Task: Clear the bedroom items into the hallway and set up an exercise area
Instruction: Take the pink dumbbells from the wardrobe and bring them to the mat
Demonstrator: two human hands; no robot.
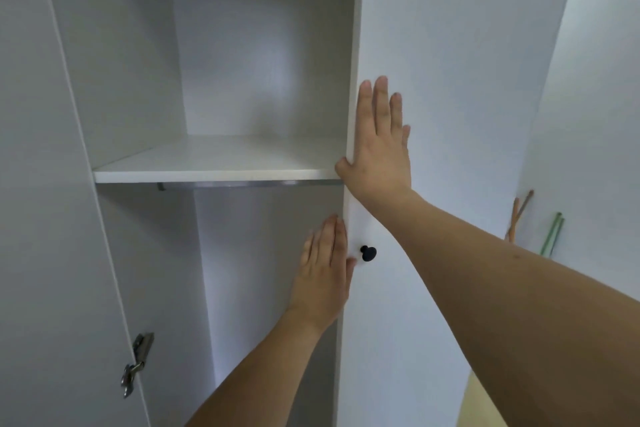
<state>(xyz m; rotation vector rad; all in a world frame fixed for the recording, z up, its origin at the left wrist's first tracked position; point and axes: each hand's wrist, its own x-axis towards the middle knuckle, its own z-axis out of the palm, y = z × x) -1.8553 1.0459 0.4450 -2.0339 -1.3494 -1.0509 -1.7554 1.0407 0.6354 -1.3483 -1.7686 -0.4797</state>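
A white wardrobe stands open in front of me, with one bare shelf (214, 163) and a metal rail under it. Its right door (450, 80) carries a black knob (367, 252). My right hand (379, 146) lies flat on the door's outer face above the knob, its thumb hooked round the door's edge at shelf height. My left hand (325, 274) holds the same edge lower down, with straight fingers on the inner side and the thumb on the front beside the knob.
The left door (45, 218) is swung open, with a metal hinge (136, 362) low on it. Thin orange sticks (517, 215) and green sticks (552, 234) lean against the white wall at the right. A strip of pale yellow floor (479, 406) shows at the bottom right.
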